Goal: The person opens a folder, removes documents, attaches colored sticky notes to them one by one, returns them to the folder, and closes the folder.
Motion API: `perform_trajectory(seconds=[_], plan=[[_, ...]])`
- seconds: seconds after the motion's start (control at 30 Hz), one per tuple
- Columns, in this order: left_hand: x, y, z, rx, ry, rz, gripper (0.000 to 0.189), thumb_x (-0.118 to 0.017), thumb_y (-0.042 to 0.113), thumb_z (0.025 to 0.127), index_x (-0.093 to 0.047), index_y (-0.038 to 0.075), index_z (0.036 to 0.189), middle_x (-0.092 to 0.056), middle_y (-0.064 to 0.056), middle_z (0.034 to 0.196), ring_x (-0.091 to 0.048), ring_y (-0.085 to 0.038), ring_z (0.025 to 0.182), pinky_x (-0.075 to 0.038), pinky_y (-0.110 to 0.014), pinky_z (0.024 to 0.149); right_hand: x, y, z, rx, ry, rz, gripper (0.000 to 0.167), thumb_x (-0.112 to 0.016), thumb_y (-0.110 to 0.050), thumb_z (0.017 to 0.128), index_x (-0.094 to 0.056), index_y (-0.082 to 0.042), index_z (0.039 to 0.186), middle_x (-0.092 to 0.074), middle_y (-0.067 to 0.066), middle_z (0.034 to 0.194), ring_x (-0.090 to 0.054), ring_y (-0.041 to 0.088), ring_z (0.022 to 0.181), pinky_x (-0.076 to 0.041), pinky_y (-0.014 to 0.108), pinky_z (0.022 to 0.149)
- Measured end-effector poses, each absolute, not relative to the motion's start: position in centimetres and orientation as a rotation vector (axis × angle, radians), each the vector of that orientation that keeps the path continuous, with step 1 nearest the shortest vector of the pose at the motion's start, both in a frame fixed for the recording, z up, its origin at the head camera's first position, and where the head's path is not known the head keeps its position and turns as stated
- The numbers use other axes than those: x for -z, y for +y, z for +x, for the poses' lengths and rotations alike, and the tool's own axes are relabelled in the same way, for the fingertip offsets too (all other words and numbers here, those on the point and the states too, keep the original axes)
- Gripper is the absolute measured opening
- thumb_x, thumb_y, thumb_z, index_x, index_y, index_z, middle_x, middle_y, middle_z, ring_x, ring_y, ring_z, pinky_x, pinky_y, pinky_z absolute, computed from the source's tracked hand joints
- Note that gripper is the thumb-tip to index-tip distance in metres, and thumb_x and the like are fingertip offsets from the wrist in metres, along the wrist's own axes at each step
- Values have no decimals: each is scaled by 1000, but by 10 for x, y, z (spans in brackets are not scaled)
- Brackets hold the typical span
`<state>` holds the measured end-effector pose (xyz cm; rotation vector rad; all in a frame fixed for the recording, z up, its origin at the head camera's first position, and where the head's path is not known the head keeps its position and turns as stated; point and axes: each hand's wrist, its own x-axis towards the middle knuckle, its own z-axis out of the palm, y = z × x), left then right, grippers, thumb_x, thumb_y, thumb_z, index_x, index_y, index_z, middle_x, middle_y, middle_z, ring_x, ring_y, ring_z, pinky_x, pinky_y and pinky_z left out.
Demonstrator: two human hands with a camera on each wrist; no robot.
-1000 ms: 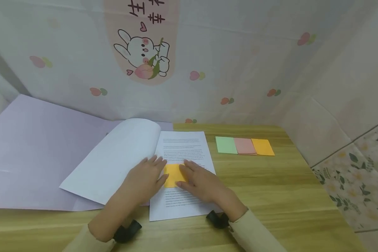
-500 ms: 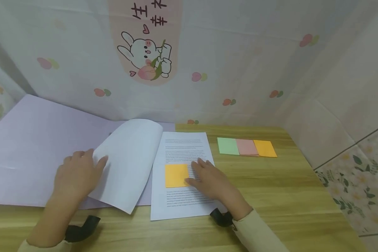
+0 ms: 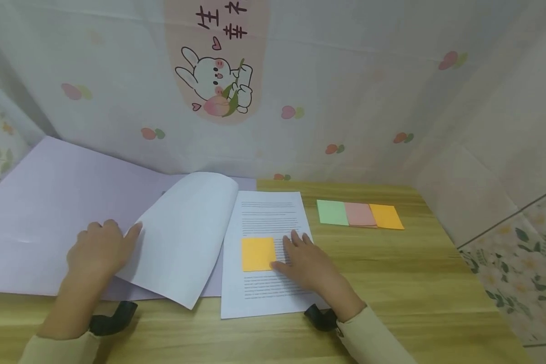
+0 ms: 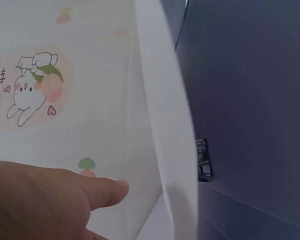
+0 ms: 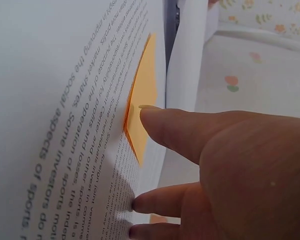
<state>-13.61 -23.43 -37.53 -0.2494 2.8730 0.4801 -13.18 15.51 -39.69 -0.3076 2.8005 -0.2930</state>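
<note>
A purple folder [image 3: 68,202] lies spread at the left, with white sheets [image 3: 182,242] turned back and curling over it. To their right rests a printed page [image 3: 266,298] bearing an orange sticky note [image 3: 258,254]. My right hand [image 3: 307,263] lies on that page with fingers extended, and its thumb [image 5: 172,130] is at the note's right edge. My left hand [image 3: 97,253] is over the folder beside the left edge of the turned sheets, holding nothing that I can see. Its thumb [image 4: 107,192] stands out straight in the left wrist view; its other fingertips are mostly hidden there.
Green [image 3: 332,212], pink [image 3: 360,214] and orange [image 3: 385,216] sticky notes sit in a row at the back right of the wooden table [image 3: 414,283]. A patterned curtain [image 3: 346,91] hangs behind. A metal clip [image 4: 204,160] shows on the folder.
My left hand has left the orange note and moved left over the folder. The turned sheets' lower corner has swung right. My right hand has shifted slightly right, uncovering the note.
</note>
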Motion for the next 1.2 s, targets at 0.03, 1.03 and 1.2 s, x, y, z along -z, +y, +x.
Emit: perform_trajectory(seconds=[0.03, 1.03, 1.2], plan=[[376, -235, -136, -482, 2877, -256, 83, -25, 56, 106, -47, -23, 114, -44, -48, 113, -48, -63, 103, -46, -58, 64, 397, 155, -132, 292, 2803, -312, 75, -61, -51, 97, -43, -2, 152, -32, 21, 164, -29, 47, 151, -31, 61, 121], [358, -180, -131, -1187, 2783, 105, 42, -51, 39, 105, -66, 1, 113, -72, -21, 109, -67, -27, 93, -51, -31, 67, 393, 162, -140, 490, 2809, -287, 67, -58, -46, 100, -48, -2, 149, -42, 18, 159, -38, 38, 150, -36, 56, 120], [356, -144, -128, -1246, 2770, 169, 33, -54, 37, 104, -69, 8, 108, -73, -16, 112, -70, -28, 99, -58, -36, 71, 385, 176, -146, 741, 2782, -181, 67, -57, -45, 101, -45, -2, 151, -45, 18, 158, -39, 39, 149, -35, 57, 120]])
